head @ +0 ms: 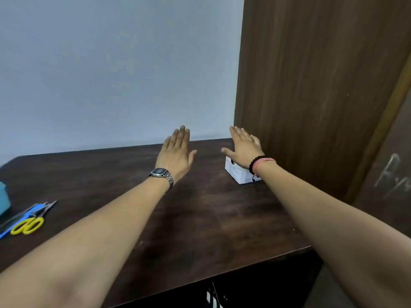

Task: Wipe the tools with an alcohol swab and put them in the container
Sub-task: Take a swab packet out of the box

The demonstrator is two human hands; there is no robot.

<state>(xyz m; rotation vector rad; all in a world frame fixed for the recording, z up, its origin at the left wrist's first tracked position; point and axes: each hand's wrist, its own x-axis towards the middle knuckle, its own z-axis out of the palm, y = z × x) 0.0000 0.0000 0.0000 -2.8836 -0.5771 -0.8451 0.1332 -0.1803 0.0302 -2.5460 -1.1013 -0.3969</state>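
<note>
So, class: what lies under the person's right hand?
A white box on the dark table sits below the open right hand. The hand and wrist cover its top; contents are hidden.

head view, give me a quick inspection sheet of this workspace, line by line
surface: dark brown wooden table, mostly bare in the middle
job's things: yellow-handled scissors and blue-handled tools lie together near the left edge; a teal container sits just behind them, cut off by the frame; a small white cardboard box stands at the right rear, partly hidden by the right wrist
clutter: nothing seen
grippers: left hand and right hand are both held out flat with straight fingers, holding nothing; silver wristwatch on the left wrist, bead bracelet on the right
cables: nothing seen
surroundings: pale blue-grey wall behind, dark wood panel to the right
</note>
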